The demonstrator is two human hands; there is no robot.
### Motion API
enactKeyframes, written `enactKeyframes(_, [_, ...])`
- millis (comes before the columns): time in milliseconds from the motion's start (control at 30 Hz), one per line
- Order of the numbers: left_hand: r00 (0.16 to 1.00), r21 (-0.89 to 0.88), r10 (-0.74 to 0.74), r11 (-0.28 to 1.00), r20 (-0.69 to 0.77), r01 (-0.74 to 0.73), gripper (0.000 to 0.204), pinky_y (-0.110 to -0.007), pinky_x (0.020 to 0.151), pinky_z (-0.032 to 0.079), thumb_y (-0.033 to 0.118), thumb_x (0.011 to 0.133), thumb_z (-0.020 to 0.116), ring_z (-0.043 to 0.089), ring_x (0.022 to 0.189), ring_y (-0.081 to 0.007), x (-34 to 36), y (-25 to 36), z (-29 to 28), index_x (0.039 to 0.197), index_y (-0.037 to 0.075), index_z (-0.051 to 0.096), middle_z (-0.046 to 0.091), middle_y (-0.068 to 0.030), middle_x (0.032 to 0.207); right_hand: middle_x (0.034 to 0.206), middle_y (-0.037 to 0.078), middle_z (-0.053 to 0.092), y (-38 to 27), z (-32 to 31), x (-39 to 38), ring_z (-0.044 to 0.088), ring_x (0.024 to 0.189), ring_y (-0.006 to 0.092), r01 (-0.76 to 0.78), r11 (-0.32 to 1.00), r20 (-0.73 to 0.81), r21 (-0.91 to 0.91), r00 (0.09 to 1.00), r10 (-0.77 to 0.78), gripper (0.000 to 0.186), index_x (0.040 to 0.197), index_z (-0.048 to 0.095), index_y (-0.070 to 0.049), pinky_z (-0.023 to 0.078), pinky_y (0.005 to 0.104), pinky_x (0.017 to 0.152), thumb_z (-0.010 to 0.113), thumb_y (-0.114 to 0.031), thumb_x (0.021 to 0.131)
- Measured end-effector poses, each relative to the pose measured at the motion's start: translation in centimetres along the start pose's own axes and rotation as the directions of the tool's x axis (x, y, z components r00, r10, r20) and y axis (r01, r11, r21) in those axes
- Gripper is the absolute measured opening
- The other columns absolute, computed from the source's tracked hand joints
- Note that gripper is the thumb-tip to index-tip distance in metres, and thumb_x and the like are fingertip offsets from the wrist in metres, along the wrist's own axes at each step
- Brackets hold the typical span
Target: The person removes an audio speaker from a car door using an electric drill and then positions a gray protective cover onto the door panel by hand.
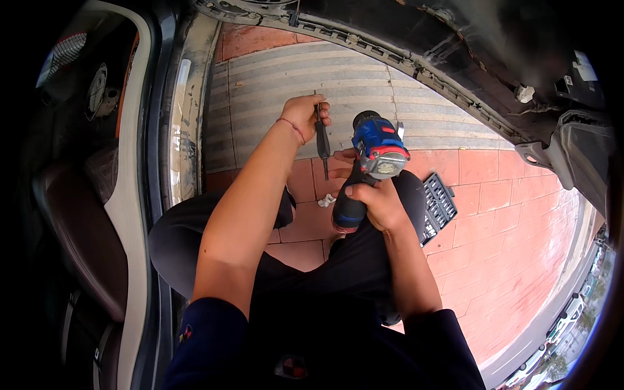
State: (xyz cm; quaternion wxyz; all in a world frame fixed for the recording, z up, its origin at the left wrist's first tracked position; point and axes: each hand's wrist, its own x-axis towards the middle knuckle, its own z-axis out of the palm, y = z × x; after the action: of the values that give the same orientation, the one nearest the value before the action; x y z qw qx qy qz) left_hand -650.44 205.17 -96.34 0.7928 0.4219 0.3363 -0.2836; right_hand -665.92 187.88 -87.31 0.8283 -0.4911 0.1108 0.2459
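In my left hand (304,116) is a slim dark tool (322,141), thicker in the middle and thin at both ends, like a screwdriver or long bit. My fingers close around its upper part, and its lower end points back toward me. My right hand (382,203) grips a blue and black cordless drill (378,146) by its handle. The drill's chuck faces away from me, just right of the dark tool and apart from it. Some fingers of my right hand are hidden behind the handle.
An open black tool case (439,207) with metal pieces lies right of my knee. A crumpled white scrap (327,200) rests on the red paving (484,188). At left are a car's door sill (184,123) and brown seat (84,237); a car door (455,97) stands open above right.
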Motion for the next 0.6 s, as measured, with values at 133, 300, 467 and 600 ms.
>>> enactKeyframes(133, [0.999, -0.116, 0.026, 0.993, -0.044, -0.030, 0.010, -0.033, 0.052, 0.040, 0.013, 0.100, 0.054, 0.043, 0.058, -0.0159, -0.5, -1.4, 1.6, 0.100, 0.003, 0.056, 0.054, -0.0064, 0.074, 0.126, 0.017, 0.058, -0.7, -2.4, 2.4, 0.060, 0.114, 0.0289, -0.031, 0.938, 0.146, 0.345, 0.989, -0.022, 0.057, 0.130, 0.049, -0.001, 0.053, 0.0397, 0.089, 0.060, 0.000, 0.074])
enactKeyframes(300, [0.987, -0.053, 0.084, 0.994, -0.139, -0.092, 0.012, -0.033, 0.058, 0.045, 0.011, 0.099, 0.055, 0.048, 0.062, -0.0159, -0.4, -1.9, 1.6, 0.104, 0.001, 0.058, 0.058, -0.0086, 0.083, 0.128, 0.018, 0.058, 1.9, -3.4, 2.6, 0.059, 0.116, 0.0272, 0.001, 0.995, 0.070, 0.099, 0.997, -0.008, 0.053, 0.124, 0.055, 0.001, 0.054, 0.0400, 0.092, 0.068, -0.006, 0.072])
enactKeyframes(467, [0.970, -0.109, 0.056, 0.991, -0.237, -0.084, 0.010, -0.037, 0.059, 0.051, 0.011, 0.098, 0.056, 0.053, 0.062, -0.0178, 3.7, -3.0, -3.9, 0.104, 0.003, 0.059, 0.063, -0.0101, 0.081, 0.108, 0.013, 0.066, 3.9, -3.0, 2.7, 0.066, 0.098, 0.0247, -0.174, 0.977, 0.128, 0.125, 0.979, 0.158, 0.044, 0.120, 0.058, 0.001, 0.055, 0.0379, 0.086, 0.068, -0.004, 0.078])
enactKeyframes(600, [0.980, -0.216, -0.037, 0.976, -0.194, -0.005, 0.007, -0.034, 0.060, 0.049, 0.008, 0.097, 0.056, 0.052, 0.062, -0.0180, 4.8, -5.1, -4.4, 0.097, 0.002, 0.059, 0.061, -0.0099, 0.079, 0.098, 0.011, 0.066, 4.8, -1.4, 3.5, 0.066, 0.085, 0.0230, -0.307, 0.891, 0.163, 0.333, 0.950, 0.267, 0.035, 0.114, 0.058, 0.000, 0.056, 0.0376, 0.082, 0.065, -0.006, 0.081])
